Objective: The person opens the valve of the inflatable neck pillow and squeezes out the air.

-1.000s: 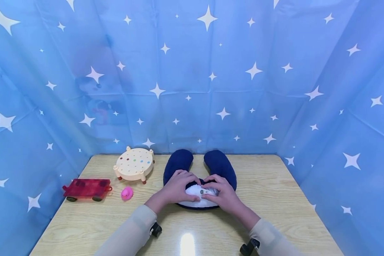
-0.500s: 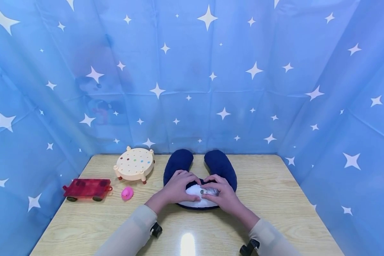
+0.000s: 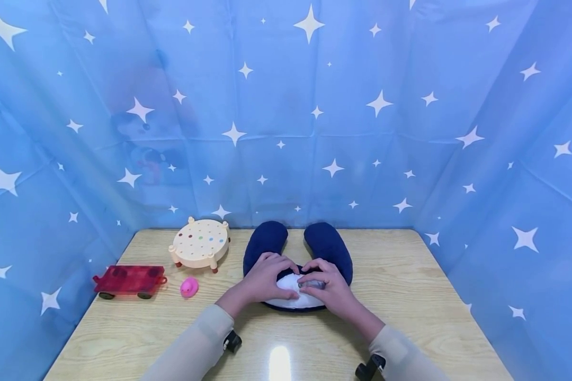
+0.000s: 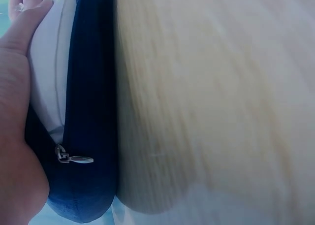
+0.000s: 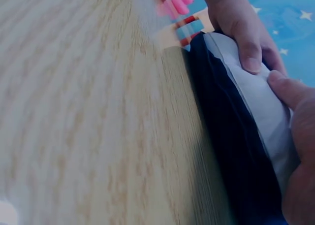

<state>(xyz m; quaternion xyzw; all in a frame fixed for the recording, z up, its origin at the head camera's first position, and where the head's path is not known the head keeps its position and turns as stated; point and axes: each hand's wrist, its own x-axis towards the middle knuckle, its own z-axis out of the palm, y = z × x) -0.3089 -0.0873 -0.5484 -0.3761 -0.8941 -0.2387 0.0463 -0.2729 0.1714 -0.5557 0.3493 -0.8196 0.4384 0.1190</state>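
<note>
A navy U-shaped neck pillow [image 3: 328,246] lies on the table, its curved side towards me. Its cover gapes there, baring a white inner part [image 3: 286,304]. A metal zip pull [image 4: 81,159] hangs at one end of the gap in the left wrist view. My left hand [image 3: 265,280] grips the pillow's left side, thumb on the white part and fingers over the far edge. From the right, my right hand [image 3: 332,288] brings thumb and forefinger together round a small round greyish piece [image 3: 300,284] on the white part. The fingers mostly hide that piece.
Left of the pillow are a pink toy duck [image 3: 189,287], a red see-through toy car base [image 3: 131,280] and a cream round toy table [image 3: 200,244] with dotted top. A blue star-patterned curtain [image 3: 286,106] hangs behind the wooden table [image 3: 410,296].
My right thumb and fingertips have shifted slightly left and closed in over the small piece, which showed more before. The left hand and the pillow stay put.
</note>
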